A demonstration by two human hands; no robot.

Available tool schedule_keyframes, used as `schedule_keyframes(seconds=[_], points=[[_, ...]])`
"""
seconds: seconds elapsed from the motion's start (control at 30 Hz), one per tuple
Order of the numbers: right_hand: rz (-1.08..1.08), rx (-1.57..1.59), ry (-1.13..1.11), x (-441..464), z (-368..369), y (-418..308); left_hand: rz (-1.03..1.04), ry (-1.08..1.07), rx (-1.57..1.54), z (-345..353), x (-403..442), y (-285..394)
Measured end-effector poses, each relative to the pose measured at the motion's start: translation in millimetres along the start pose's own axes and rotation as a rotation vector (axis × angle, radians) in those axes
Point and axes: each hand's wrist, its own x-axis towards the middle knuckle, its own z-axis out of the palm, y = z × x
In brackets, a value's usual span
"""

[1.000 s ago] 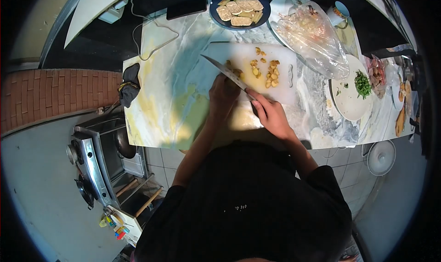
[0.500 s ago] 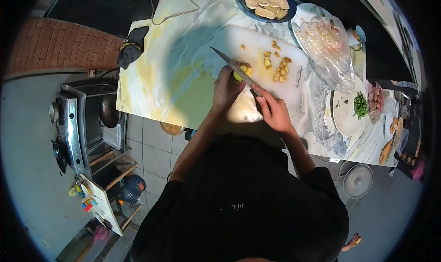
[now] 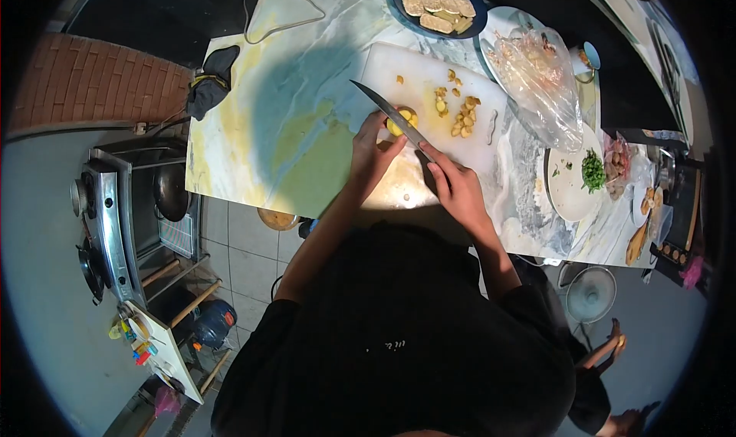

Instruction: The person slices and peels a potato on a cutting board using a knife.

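Note:
My right hand (image 3: pixel 458 192) is closed round the handle of a large knife (image 3: pixel 383 107), its blade slanting up and left over the white cutting board (image 3: pixel 383 61). Beneath and beside the blade sits a yellow-fleshed, brown-skinned piece that looks like ginger (image 3: pixel 406 118). My left hand (image 3: pixel 369 157) grips that piece at its left side, fingers curled against it and thumb toward the blade; part of the grip is hidden. Several small cut pieces of the same look (image 3: pixel 464 116) lie farther right on the board.
A dark plate of pale slabs (image 3: pixel 437 24), a bulging clear plastic bag (image 3: pixel 548 84) and a plate with chopped greens (image 3: pixel 563 184) stand on the marble table (image 3: pixel 299 92). A gas stove (image 3: pixel 115 215) is at the left. Another person's hand (image 3: pixel 616 337) shows at lower right.
The whole view has shifted slightly. My left thumb has moved out from the fingers toward the blade. The knife stays nearly in place. More of the other person shows at lower right.

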Motion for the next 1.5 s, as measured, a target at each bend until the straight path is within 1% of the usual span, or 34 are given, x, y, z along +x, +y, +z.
schedule_keyframes(seconds=[0.17, 0.27, 0.37, 0.6, 0.7, 1.0, 1.07, 1.3, 1.37, 1.4, 1.47, 1.5], points=[[-0.044, -0.039, 0.033, -2, 0, -3, 0.051, -0.001, 0.071, -4, 0, 7], [-0.055, -0.046, 0.041, -5, 3, -3, 0.006, -0.021, 0.085, -5, 0, 12], [-0.014, -0.078, 0.012, -5, 1, -7, 0.038, -0.017, 0.101, -5, 1, 9], [-0.008, -0.079, 0.014, -4, 3, -5, 0.038, -0.008, 0.091, -4, 1, 7], [-0.003, -0.059, 0.022, -3, 4, -5, 0.026, -0.057, 0.079, -6, 2, 4], [-0.025, -0.063, 0.036, -3, 8, 0, 0.055, -0.010, 0.050, -3, 3, 4], [-0.021, -0.162, 0.005, -4, 8, 2, 0.073, -0.008, 0.055, -3, 3, 4], [-0.048, -0.244, 0.005, -2, 9, 8, 0.068, -0.007, 0.035, -3, 2, 4], [-0.122, -0.263, 0.055, -1, 9, 10, 0.042, -0.016, 0.020, -3, 1, 3], [-0.121, -0.263, 0.056, 0, 7, 10, 0.043, -0.017, 0.019, -3, 1, 3], [-0.086, -0.317, -0.026, 2, 4, 10, 0.048, -0.015, 0.019, -3, 2, 3], [-0.086, -0.318, -0.025, 3, 3, 12, 0.049, -0.016, 0.018, -3, 2, 3]])
